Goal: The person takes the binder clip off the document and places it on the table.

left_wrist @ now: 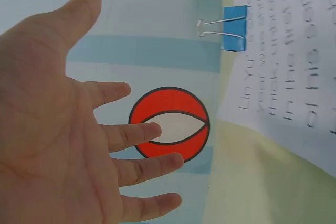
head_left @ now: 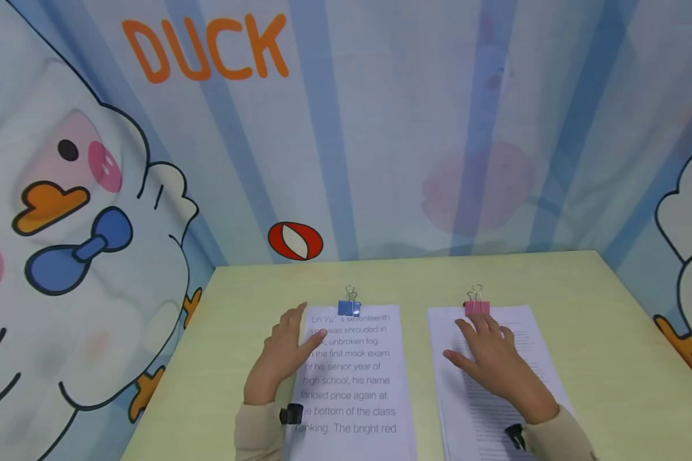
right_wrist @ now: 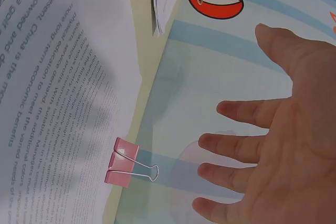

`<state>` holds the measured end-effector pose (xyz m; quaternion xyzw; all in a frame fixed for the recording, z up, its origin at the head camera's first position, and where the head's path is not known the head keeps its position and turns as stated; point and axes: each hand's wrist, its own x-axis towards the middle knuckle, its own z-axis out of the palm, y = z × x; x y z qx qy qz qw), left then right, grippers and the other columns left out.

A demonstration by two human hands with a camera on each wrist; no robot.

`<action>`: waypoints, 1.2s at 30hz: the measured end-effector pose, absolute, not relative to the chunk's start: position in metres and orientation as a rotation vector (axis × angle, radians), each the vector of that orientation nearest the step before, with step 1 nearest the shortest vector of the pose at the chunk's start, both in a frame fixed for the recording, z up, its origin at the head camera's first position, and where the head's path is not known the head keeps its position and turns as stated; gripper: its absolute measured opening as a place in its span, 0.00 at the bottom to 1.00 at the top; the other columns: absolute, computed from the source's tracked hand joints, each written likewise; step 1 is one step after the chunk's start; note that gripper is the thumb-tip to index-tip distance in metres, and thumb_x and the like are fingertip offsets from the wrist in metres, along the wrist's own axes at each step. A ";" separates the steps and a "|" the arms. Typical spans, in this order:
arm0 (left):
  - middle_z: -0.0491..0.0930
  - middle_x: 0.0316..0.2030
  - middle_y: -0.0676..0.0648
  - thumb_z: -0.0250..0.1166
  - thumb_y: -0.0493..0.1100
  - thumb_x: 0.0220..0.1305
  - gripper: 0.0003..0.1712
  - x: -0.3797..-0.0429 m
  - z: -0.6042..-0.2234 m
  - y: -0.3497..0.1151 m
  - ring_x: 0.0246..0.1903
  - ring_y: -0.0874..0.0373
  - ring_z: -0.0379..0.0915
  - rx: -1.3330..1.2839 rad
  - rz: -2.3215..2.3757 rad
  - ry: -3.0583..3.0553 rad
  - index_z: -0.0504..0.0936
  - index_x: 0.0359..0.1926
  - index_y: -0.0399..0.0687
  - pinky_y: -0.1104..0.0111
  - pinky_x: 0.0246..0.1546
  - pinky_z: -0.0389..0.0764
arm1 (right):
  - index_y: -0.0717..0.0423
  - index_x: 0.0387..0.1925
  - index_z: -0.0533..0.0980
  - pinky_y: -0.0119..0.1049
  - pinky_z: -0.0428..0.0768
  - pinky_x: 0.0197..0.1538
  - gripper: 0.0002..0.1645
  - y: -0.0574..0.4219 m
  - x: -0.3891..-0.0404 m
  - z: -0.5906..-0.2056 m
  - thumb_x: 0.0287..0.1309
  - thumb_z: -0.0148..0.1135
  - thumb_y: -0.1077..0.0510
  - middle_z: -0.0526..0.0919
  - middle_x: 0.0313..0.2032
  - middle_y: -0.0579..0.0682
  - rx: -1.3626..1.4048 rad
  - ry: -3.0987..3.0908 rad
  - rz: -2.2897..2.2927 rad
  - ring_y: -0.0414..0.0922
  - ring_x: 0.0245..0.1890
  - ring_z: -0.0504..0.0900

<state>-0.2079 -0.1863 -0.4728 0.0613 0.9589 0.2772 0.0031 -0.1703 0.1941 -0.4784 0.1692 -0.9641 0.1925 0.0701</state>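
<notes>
Two stacks of printed paper lie side by side on the table. A blue binder clip [head_left: 349, 308] grips the top edge of the left stack [head_left: 357, 397], which bears large print. On the right stack [head_left: 452, 410], with smaller print, sits a pink binder clip [head_left: 477, 308]. My left hand [head_left: 282, 352] is at the left stack's upper left edge, fingers spread and holding nothing. Over the upper part of the right stack is my right hand [head_left: 493, 358], its fingers extended and apart. Both wrist views show the palms with nothing in them; whether either hand touches paper I cannot tell.
The pale yellow table [head_left: 230, 307] meets a blue striped cloth backdrop [head_left: 380, 128] at its far edge. A cartoon duck [head_left: 92, 256] is printed on the cloth at the left. Dark wrist straps [head_left: 291, 414] show at the cuffs.
</notes>
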 end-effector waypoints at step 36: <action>0.64 0.68 0.29 0.61 0.32 0.67 0.34 -0.242 -0.495 -0.191 0.65 0.30 0.63 0.194 1.037 2.939 0.64 0.72 0.40 0.38 0.59 0.67 | 0.65 0.60 0.74 0.71 0.66 0.53 0.33 0.174 -0.196 -0.456 0.67 0.64 0.44 0.74 0.60 0.68 0.633 -2.896 0.583 0.67 0.60 0.72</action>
